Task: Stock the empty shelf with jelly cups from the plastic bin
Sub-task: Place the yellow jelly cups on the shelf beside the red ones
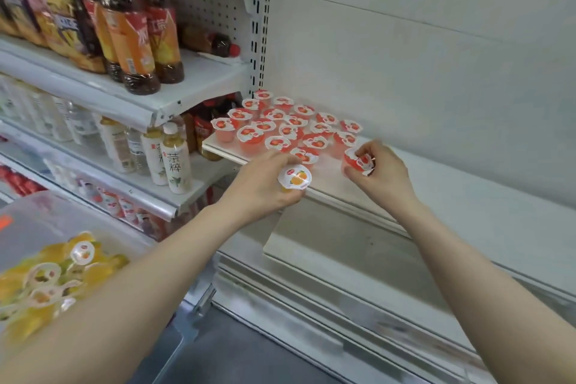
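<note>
Several red jelly cups (pixel 282 126) stand in rows on the left part of the white shelf (pixel 452 184). My left hand (pixel 265 184) grips an orange jelly cup (pixel 295 178) at the shelf's front edge, its lid facing me. My right hand (pixel 380 171) holds a red jelly cup (pixel 358 162) on the shelf, just right of the rows. The clear plastic bin (pixel 43 221) at the lower left holds several orange and yellow jelly cups (pixel 56 274).
To the left, white shelves carry tea bottles (pixel 137 40), snack bags (pixel 46 9) and pale drink bottles (pixel 174 159). A bottle lies on its side (pixel 218 44) at the back of the upper shelf. A white wall panel (pixel 436 56) backs the jelly shelf.
</note>
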`<action>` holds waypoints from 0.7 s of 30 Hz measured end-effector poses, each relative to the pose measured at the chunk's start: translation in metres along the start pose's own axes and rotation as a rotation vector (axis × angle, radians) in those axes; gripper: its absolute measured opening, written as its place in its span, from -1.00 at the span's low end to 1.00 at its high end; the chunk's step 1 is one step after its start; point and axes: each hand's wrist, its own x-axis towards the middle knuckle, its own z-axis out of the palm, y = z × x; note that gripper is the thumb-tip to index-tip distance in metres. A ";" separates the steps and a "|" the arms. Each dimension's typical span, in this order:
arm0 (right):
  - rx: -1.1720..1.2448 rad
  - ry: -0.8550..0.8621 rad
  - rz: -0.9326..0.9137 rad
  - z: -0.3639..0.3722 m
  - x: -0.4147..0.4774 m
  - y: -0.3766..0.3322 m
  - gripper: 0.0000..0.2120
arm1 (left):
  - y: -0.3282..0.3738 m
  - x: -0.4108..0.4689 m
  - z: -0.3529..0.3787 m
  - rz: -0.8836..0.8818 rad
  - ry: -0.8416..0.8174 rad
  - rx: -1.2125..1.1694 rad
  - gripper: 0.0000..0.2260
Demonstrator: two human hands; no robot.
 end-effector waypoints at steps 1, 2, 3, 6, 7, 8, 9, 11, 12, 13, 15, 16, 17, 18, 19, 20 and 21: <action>-0.009 -0.026 -0.005 0.002 0.006 0.005 -0.73 | 0.004 0.003 0.005 -0.004 -0.001 0.008 -0.53; -0.016 -0.051 -0.009 0.005 0.011 0.008 -0.73 | 0.008 0.006 0.008 -0.007 -0.001 0.015 -0.53; -0.020 -0.074 -0.015 0.008 0.015 0.010 -0.73 | 0.011 0.009 0.012 -0.008 0.001 0.024 -0.53; -0.030 -0.119 -0.045 0.016 0.025 0.012 -0.73 | 0.015 0.014 0.019 -0.011 0.007 0.063 -0.53; -0.038 -0.129 -0.059 0.019 0.027 0.012 -0.73 | 0.016 0.015 0.021 -0.014 0.008 0.075 -0.53; -0.043 -0.138 -0.071 0.021 0.029 0.013 -0.73 | 0.017 0.016 0.023 -0.016 0.008 0.089 -0.53; -0.041 -0.144 -0.079 0.024 0.031 0.014 -0.73 | 0.018 0.016 0.024 -0.013 0.009 0.108 -0.53; -0.035 -0.146 -0.082 0.029 0.033 0.017 -0.72 | 0.019 0.017 0.026 0.001 0.008 0.166 -0.52; -0.035 -0.138 -0.082 0.031 0.034 0.019 -0.70 | 0.019 0.017 0.027 0.009 0.009 0.199 -0.53; -0.034 -0.126 -0.084 0.033 0.036 0.020 -0.70 | 0.019 0.018 0.028 0.018 0.014 0.230 -0.53; -0.019 -0.102 -0.098 0.037 0.037 0.023 -0.70 | 0.018 0.020 0.030 0.042 0.030 0.282 -0.53; -0.017 -0.096 -0.116 0.037 0.037 0.025 -0.69 | 0.018 0.021 0.031 0.051 0.039 0.297 -0.52; -0.027 -0.094 -0.145 0.038 0.038 0.027 -0.68 | 0.018 0.023 0.032 0.057 0.047 0.308 -0.52; -0.046 -0.094 -0.177 0.038 0.038 0.029 -0.68 | 0.019 0.025 0.034 0.061 0.052 0.320 -0.51; -0.063 -0.094 -0.206 0.038 0.039 0.031 -0.68 | 0.020 0.029 0.035 0.063 0.056 0.331 -0.50; -0.071 -0.093 -0.227 0.037 0.040 0.033 -0.70 | 0.022 0.032 0.037 0.064 0.060 0.339 -0.50; -0.070 -0.090 -0.244 0.036 0.042 0.035 -0.72 | 0.025 0.036 0.039 0.065 0.069 0.340 -0.50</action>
